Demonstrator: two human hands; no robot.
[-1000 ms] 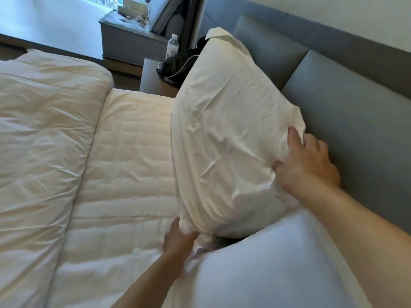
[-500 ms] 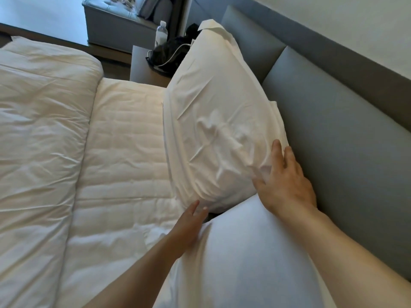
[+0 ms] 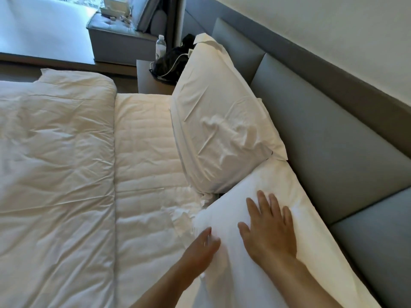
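Observation:
A white pillow leans against the grey padded headboard, free of both hands. A second white pillow lies nearer to me along the headboard. My right hand lies flat on this near pillow with its fingers spread. My left hand touches the near pillow's left edge with straight fingers.
A folded white duvet covers the left of the bed, with quilted mattress cover bare beside it. Beyond the far pillow a bedside table carries a black bag and a water bottle. A grey bench stands at the window.
Both hands have let go of the far pillow, which now leans on the headboard. They have drawn back onto the near pillow.

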